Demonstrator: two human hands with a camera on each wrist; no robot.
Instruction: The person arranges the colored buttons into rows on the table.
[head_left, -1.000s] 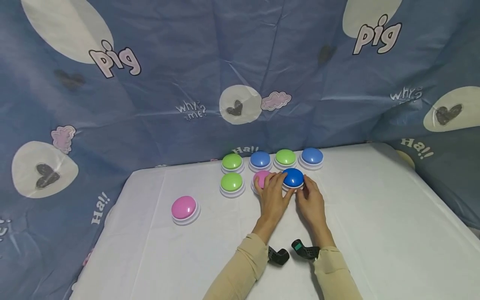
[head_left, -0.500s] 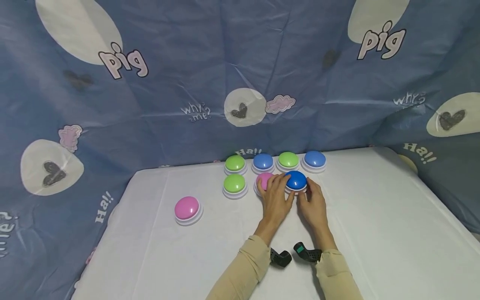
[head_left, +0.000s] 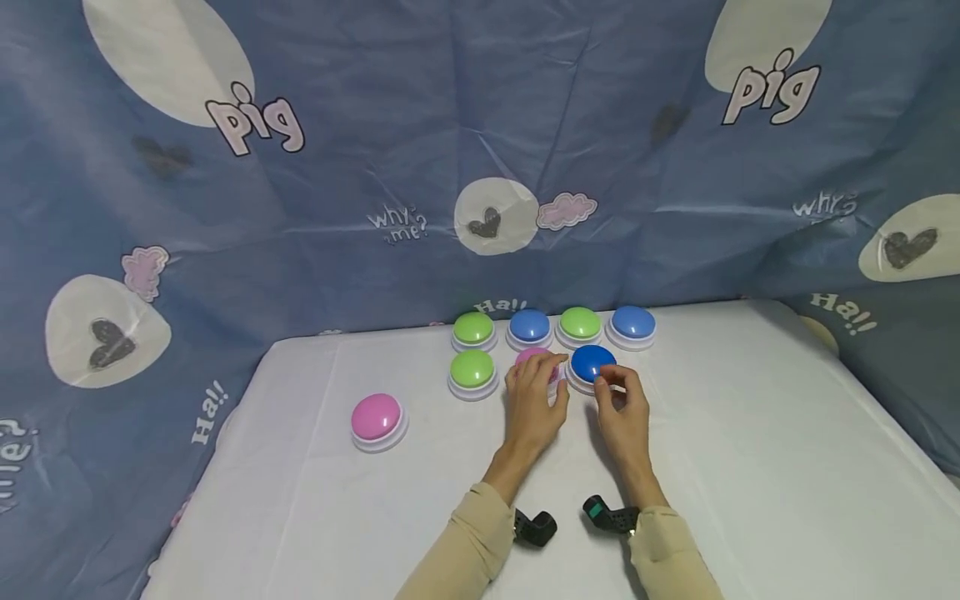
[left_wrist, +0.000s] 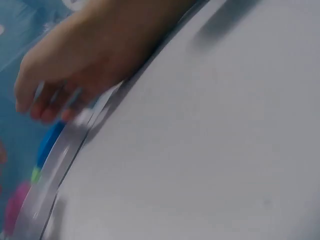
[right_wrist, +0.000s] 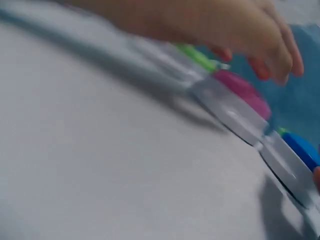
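Note:
A round push button with a blue dome (head_left: 588, 362) and white base sits at the right of the front row. My right hand (head_left: 624, 417) is at its front right side, thumb and index fingertips close together and overlapping the dome's edge. To the left, my left hand (head_left: 531, 408) hovers over a pink button (right_wrist: 242, 92), its fingers loosely bent and partly hiding that button in the head view. Nothing is between the left fingers. The left wrist view shows the right hand above the blue button (left_wrist: 49, 145); the right wrist view shows the left hand over the pink one.
A green button (head_left: 472, 369) stands left of the pink one. Behind is a row of green (head_left: 473, 328), blue (head_left: 529, 326), green (head_left: 580, 322) and blue (head_left: 633, 322) buttons against the patterned cloth (head_left: 330, 275). Another pink button (head_left: 376, 417) sits apart on the white table (head_left: 315, 517).
Both hands have come off the blue button. The left hand has drawn back to the left; the right fingers have slid to its front right. The buttons keep their layout while the head view shifts slightly.

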